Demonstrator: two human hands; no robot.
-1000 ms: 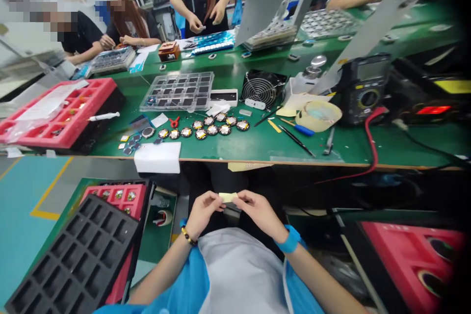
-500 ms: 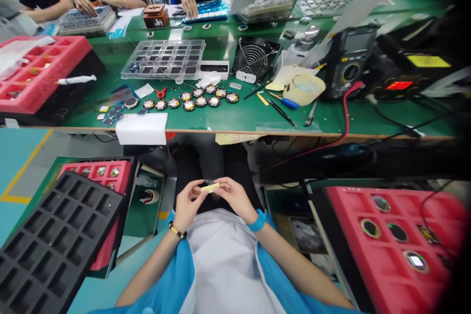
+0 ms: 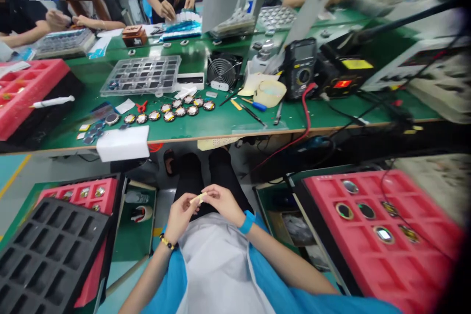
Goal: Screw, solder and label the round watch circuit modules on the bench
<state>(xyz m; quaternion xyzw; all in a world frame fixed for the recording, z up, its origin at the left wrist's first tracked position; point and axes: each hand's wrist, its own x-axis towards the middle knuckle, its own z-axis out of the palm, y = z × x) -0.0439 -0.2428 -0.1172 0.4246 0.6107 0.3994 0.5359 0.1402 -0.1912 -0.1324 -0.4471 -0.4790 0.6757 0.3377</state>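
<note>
A small pale yellow strip [image 3: 198,199] is held between my two hands, above my lap. My left hand [image 3: 181,213] pinches its left end with thumb and fingers. The other end sits between the fingertips of my right hand [image 3: 222,200], which wears a blue band at the wrist. Both hands are below the front edge of the green bench [image 3: 176,132]. On the bench beyond them lie several round modules [image 3: 180,111] with white and yellow parts, near a white foam sheet [image 3: 123,144] that hangs over the edge.
A pink foam tray [image 3: 364,265] with round parts stands at the right. Black [image 3: 55,250] and pink trays are at the left. A clear compartment box [image 3: 142,74], fan [image 3: 222,69], tweezers [image 3: 253,115] and multimeter [image 3: 300,68] lie on the bench. People work across it.
The view has turned to the right, so the bench items appear further left. Both hands still hold the yellow strip, which now tilts up more to the right.
</note>
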